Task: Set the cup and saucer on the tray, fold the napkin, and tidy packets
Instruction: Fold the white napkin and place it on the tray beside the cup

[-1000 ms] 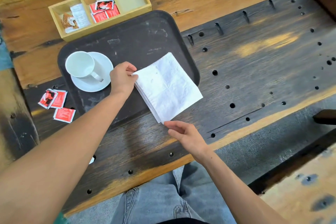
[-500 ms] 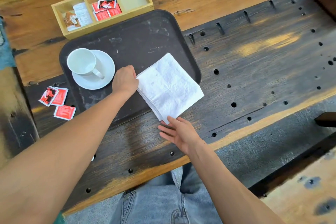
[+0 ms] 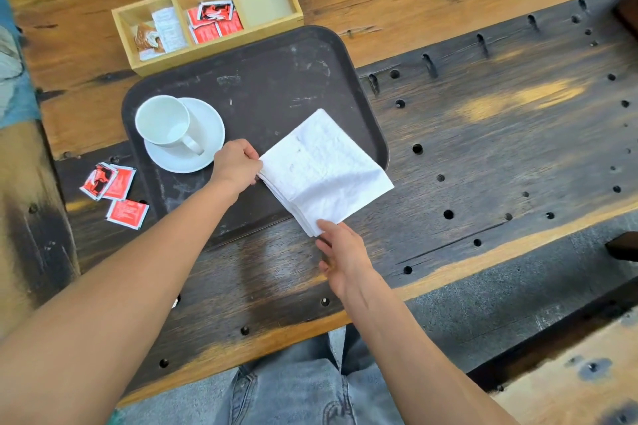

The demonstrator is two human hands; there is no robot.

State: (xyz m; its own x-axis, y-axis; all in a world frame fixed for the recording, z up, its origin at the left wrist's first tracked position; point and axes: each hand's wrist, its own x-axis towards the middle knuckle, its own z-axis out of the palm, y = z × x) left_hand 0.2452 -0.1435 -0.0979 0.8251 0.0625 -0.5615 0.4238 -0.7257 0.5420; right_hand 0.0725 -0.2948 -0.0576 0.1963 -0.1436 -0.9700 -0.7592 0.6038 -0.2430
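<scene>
Well, the bench [image 3: 483, 155] carries the tray [image 3: 262, 86], and the napkin [image 3: 324, 169] lies half over the tray's near right corner. Cup [image 3: 162, 121] and saucer [image 3: 209, 131] sit on the tray's left side. Loose packets [image 3: 115, 183] lie left of the tray. My left grip [image 3: 238, 162] pinches one napkin corner. My right grip [image 3: 340, 252] touches the near corner; pinching or not, I cannot tell. Pulling harder on one side could undo the folds.

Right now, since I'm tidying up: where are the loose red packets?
In the head view, the loose red packets lie on the table at the left, just outside the tray, nearest the saucer.
</scene>
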